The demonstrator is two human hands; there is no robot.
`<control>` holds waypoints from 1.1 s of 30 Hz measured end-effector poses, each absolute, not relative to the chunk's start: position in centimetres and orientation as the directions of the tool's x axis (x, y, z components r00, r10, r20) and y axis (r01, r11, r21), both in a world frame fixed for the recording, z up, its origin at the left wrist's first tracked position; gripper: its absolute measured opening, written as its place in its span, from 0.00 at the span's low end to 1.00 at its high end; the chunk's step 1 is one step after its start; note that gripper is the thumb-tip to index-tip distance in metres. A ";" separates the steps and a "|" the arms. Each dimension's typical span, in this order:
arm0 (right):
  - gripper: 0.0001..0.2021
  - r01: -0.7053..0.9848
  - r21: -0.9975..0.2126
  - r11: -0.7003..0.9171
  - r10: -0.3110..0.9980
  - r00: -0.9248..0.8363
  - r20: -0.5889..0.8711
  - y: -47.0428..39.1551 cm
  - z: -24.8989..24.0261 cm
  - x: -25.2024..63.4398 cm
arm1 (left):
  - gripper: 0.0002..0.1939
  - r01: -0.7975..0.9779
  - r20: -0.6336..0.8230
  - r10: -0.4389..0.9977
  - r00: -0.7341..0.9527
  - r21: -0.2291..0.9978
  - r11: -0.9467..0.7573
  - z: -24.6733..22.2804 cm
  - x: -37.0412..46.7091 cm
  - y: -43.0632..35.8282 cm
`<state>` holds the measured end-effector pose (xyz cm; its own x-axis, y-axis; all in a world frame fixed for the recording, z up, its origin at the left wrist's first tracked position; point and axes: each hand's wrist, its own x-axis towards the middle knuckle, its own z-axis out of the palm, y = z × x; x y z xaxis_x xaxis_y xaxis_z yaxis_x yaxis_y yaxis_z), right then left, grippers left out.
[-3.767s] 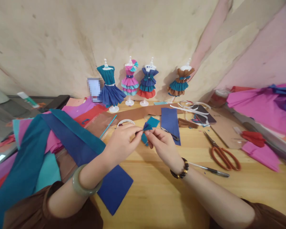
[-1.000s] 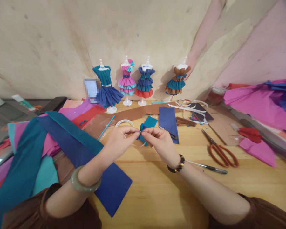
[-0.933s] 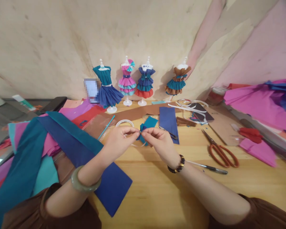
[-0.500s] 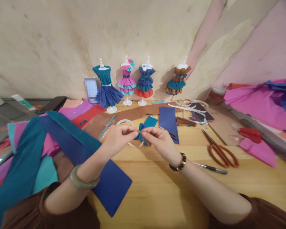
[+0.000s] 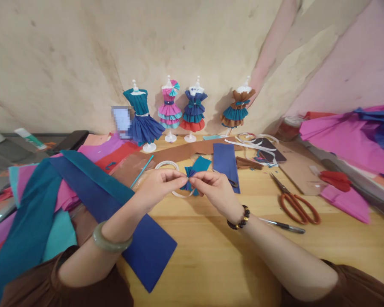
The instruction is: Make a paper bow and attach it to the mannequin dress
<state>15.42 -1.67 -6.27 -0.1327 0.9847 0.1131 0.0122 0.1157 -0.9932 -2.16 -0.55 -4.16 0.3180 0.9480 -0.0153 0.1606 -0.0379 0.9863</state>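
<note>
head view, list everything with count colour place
Pleated piece: 1, blue and teal, centre
Dress forms: 4, white, back
Outfits: 4, multicoloured, on forms
Table: 1, pale wood, below
Scissors: 1, orange-handled, right
Pen: 1, black, right
Sheets: many, mixed colours, left
Panel: 1, blue, centre
Cord ring: 1, white, centre
Stick: 1, teal, left
Strips: several, white, back right
Slab: 1, dark, back right
Blurred screen: 1, pale, back left
Tube: 1, green and white, left
Jar: 1, reddish, back right
Board: 1, brown, right
Pile: 1, mostly pink, far right
Bangle: 1, pale green, left
Bracelet: 1, dark and gold, right
Sleeves: 2, brown, bottom
Left hand: 1, bare, centre
Right hand: 1, bare, centre
</note>
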 end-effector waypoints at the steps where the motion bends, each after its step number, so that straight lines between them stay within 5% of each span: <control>1: 0.11 0.019 -0.993 0.115 0.984 -0.140 0.111 -1.7 -6.3 15.4 | 0.08 0.164 -0.020 0.949 0.315 0.986 -0.034 -4.2 -2.1 -0.5; 7: 0.11 -0.044 -0.994 0.103 0.965 -0.239 0.111 -1.5 -6.8 15.1 | 0.08 0.183 -0.032 0.957 0.289 0.983 -0.022 -4.2 -2.2 -0.5; 18: 0.11 -0.317 -0.931 -0.180 0.935 -0.349 -0.062 -1.1 -7.3 15.1 | 0.10 0.075 -0.124 0.939 0.321 0.992 0.105 -2.4 -2.7 -1.1; 33: 0.11 -0.446 -0.819 -0.361 0.917 -0.331 -0.224 -1.8 -6.8 14.4 | 0.06 -0.256 -0.231 0.914 0.334 0.911 0.324 -3.0 -2.3 -1.0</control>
